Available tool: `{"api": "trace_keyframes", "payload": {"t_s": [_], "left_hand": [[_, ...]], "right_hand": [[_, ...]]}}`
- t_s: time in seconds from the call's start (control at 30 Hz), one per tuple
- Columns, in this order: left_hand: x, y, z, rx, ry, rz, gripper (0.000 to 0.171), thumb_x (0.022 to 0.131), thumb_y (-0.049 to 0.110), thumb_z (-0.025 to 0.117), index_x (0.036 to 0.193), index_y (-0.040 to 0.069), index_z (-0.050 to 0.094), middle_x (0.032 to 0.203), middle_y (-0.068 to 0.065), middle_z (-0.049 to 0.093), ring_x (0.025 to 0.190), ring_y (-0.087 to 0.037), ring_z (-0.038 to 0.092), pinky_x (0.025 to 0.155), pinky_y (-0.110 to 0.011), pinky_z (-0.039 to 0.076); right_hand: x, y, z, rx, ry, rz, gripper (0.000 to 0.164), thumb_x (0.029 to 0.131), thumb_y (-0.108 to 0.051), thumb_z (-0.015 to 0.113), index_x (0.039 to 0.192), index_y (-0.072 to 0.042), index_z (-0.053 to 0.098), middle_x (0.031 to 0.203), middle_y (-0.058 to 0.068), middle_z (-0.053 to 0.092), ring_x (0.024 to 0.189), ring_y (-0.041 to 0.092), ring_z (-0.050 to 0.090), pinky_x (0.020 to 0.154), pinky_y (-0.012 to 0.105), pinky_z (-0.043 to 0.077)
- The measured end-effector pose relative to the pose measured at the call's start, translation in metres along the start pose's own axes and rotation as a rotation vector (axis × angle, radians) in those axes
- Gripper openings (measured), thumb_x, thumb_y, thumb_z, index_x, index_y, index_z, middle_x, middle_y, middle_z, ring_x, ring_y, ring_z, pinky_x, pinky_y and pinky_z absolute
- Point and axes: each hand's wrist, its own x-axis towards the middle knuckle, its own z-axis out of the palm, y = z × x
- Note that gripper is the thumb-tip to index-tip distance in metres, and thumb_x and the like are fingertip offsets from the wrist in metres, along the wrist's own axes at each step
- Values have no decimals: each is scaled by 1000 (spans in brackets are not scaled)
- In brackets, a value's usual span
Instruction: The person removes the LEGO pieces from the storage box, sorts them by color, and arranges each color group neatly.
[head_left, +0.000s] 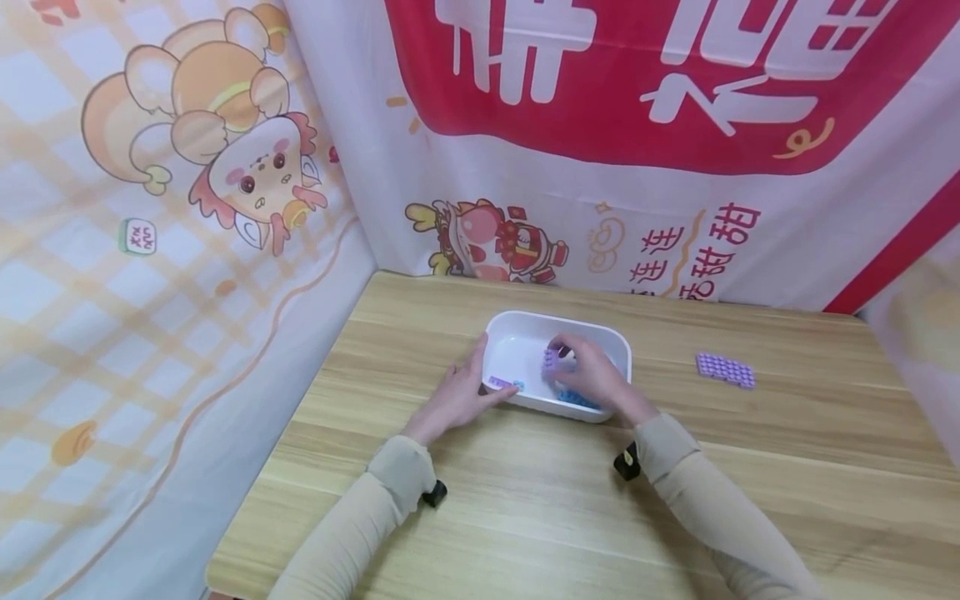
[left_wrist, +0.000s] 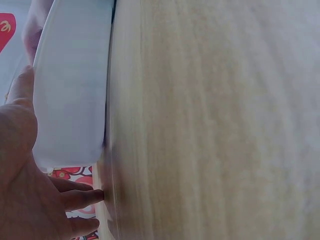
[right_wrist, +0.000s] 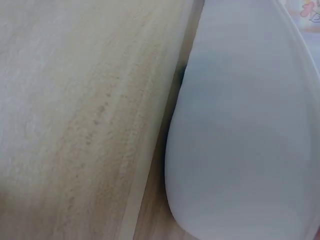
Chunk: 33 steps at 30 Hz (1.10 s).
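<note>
In the head view, a white plastic basin (head_left: 517, 346) stands on the table. My left hand (head_left: 459, 396) rests at its left front corner, the thumb on the front rim and the other fingers extended along the left end. The left wrist view shows this hand's (left_wrist: 25, 145) straight fingers beside the basin wall (left_wrist: 72, 90). Inside the basin, my right hand (head_left: 594, 373) pinches a purple studded building block (head_left: 551, 362). Blue studded pieces (head_left: 576, 398) lie below that hand, and a small purple piece (head_left: 500, 382) lies near my left thumb. The right wrist view shows only basin and table.
A purple studded plate (head_left: 725, 371) lies on the wooden table (head_left: 510, 508) to the right of the basin. Printed cloths (head_left: 645, 192) hang behind and to the left of the table. Black straps (head_left: 627, 461) sit at both wrists.
</note>
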Motion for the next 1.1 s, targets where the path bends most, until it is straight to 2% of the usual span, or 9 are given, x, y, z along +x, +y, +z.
{"api": "trace_keyframes", "payload": {"t_s": [0.13,0.37,0.6,0.73,0.87,1.1], "left_hand": [[1,0,0,1,4,5,123,96,76,67,178,18,-5,187,-11,10,169,-39,28,141,-65,8],[2,1,0,13,8,10,123,97,75,67,178,16,-4,186,-11,11,168,-39,30,141,-64,9],[1,0,0,17,18,7,121,98,71,69,178,16,-4,186,-14,11,168,-41,30,141,-64,8],[1,0,1,12,12,1,120,99,70,69,178,16,-4,186,-13,11,169,-40,29,141,-64,8],[1,-1,1,9,9,2,121,99,71,68,178,16,-5,186,-13,12,169,-39,28,141,-64,9],[-1,0,-1,12,7,17,122,98,74,66,178,18,-8,186,-14,12,170,-39,26,141,-65,10]], "right_hand": [[-6,-1,-5,15,25,6,45,94,-7,84,136,-5,69,134,17,73,130,38,67,119,62,53],[-17,4,-19,49,118,-44,48,94,-5,84,139,-1,68,134,20,74,128,41,68,115,63,55],[-28,15,-37,114,169,47,52,98,-12,82,147,-4,66,144,22,70,136,43,63,121,65,49],[-34,24,-48,118,198,89,53,100,-17,80,150,-4,63,147,24,68,139,45,60,123,67,46],[-39,37,-61,122,239,94,54,103,-22,79,150,-3,62,148,24,67,140,44,59,124,66,45],[-54,66,-80,116,334,60,55,101,-14,80,148,5,60,142,29,68,130,41,63,115,61,53]]}}
